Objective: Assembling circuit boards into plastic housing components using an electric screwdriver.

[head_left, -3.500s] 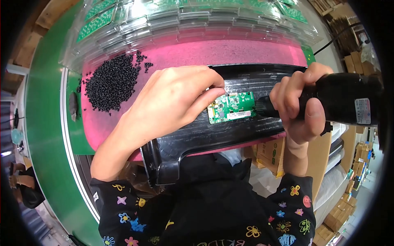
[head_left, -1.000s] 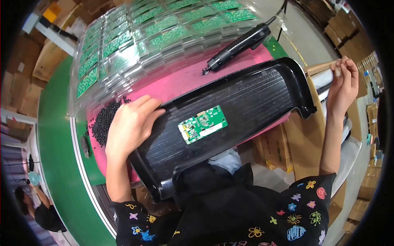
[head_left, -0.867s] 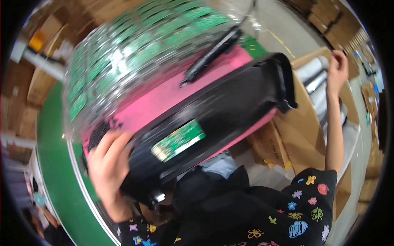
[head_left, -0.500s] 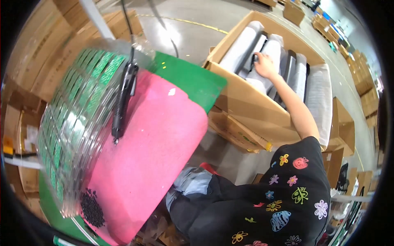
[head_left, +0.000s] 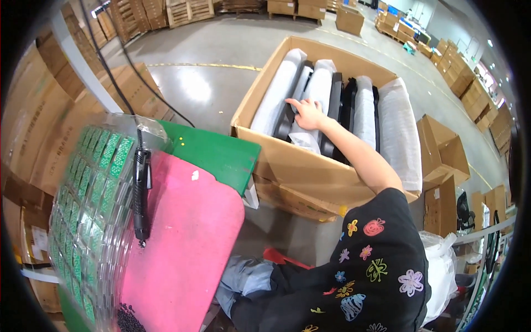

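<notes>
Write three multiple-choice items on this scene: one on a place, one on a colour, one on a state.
1. Where does the right hand rest?
A. On the wrapped parts in the cardboard box
B. On the electric screwdriver
C. On the floor

2. What colour is the mat under the screwdriver?
A. Blue
B. Pink
C. White

3. How is the screwdriver?
A. Held in a hand
B. Lying untouched on the mat
C. Inside the box

Key: 1 A, the fingers lie on a white-wrapped part in the box; 2 B, the mat is bright pink; 3 B, no hand is near it.
</notes>
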Demonstrator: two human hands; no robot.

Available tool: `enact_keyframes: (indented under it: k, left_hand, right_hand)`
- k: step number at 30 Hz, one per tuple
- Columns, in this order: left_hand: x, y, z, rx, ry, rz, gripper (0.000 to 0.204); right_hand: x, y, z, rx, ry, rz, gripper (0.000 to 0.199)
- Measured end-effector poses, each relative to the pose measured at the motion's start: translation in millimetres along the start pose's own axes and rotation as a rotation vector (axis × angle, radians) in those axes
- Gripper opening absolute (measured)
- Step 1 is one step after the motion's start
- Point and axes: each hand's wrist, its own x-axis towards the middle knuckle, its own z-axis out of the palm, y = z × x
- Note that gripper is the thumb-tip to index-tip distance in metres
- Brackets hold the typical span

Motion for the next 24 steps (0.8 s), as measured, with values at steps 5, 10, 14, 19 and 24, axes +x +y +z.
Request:
enact_keyframes:
  k: [5,10,14,19,24]
  left_hand:
    - [-30,-32,-54,0.175,0.009,0.046,0.038]
    - [-47,-61,-129,0.285,-0.044,0.093,0.053]
    - [-23,8,-73,0.449,0.152,-0.415,0.054]
    - [30,105,-25,0.144,0.255,-0.547,0.073]
    - [54,133,13,0.009,0.113,-0.041,0.079]
  right_hand:
    - [2,-16,5,-0.172,0.126,-0.024,0.069]
    - [-17,-10,-8,-0.348,0.343,-0.267,0.056]
    - [-8,10,-5,-0.27,0.454,-0.428,0.051]
    - [-1,3,-54,0.011,0.932,-0.335,0.034]
    - [-7,12,-97,0.093,1.153,-0.306,0.027]
